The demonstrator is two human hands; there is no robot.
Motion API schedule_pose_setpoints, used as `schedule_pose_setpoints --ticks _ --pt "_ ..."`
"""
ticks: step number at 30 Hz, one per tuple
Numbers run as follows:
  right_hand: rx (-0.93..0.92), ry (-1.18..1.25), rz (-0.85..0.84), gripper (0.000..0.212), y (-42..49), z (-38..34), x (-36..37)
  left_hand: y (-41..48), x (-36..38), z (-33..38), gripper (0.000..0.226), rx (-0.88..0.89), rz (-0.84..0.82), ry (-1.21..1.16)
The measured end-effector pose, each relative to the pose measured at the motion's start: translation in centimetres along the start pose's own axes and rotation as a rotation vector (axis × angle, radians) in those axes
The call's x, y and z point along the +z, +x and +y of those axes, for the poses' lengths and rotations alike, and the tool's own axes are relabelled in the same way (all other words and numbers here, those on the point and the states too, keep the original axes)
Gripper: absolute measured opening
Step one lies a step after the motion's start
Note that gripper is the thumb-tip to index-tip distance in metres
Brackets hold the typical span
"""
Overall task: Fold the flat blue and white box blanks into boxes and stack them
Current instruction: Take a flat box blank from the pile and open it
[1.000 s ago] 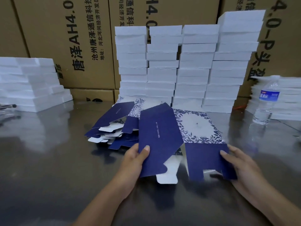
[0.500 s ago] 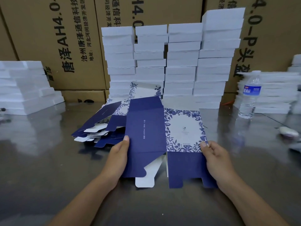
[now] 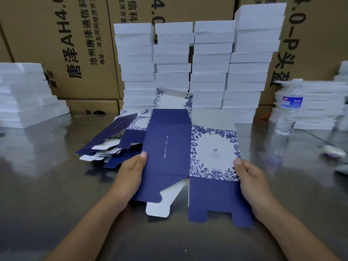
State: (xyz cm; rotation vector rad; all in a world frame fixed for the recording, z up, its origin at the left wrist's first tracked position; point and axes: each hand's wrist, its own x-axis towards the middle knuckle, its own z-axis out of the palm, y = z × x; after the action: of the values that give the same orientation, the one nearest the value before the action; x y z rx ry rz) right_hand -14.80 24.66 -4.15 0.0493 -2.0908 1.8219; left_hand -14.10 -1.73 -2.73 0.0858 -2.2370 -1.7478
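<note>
I hold one blue and white box blank just above the metal table, partly opened into a sleeve. Its plain navy panel faces left and its white floral panel faces right. My left hand grips the navy panel's left edge, thumb on top. My right hand grips the floral panel's right edge. Navy and white flaps hang loose at the near end. A loose pile of flat blanks lies behind my left hand. One more blank leans upright behind the held one.
Four tall stacks of white boxes stand at the back against brown cartons. Lower white stacks sit at far left and far right. A water bottle stands at right, with a small pale object near it.
The blank has swung from skewed to square in front of me and drawn nearer. My right hand moved up from the bottom flap to the floral panel's edge.
</note>
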Motion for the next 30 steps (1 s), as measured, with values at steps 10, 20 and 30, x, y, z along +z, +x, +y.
schedule_pose_setpoints --ticks 10,20,30 --pt "0.048 0.058 0.018 0.032 -0.05 -0.02 0.13 0.21 -0.50 -0.12 0.037 0.058 0.031 -0.017" --pt "-0.018 -0.002 0.035 0.029 -0.07 0.19 -0.02 -0.59 -0.31 0.67 0.040 -0.049 -0.018 -0.162" --pt "0.075 0.088 0.023 0.030 -0.13 -0.30 0.01 -0.21 -0.49 -0.10 0.036 0.001 -0.030 -0.056"
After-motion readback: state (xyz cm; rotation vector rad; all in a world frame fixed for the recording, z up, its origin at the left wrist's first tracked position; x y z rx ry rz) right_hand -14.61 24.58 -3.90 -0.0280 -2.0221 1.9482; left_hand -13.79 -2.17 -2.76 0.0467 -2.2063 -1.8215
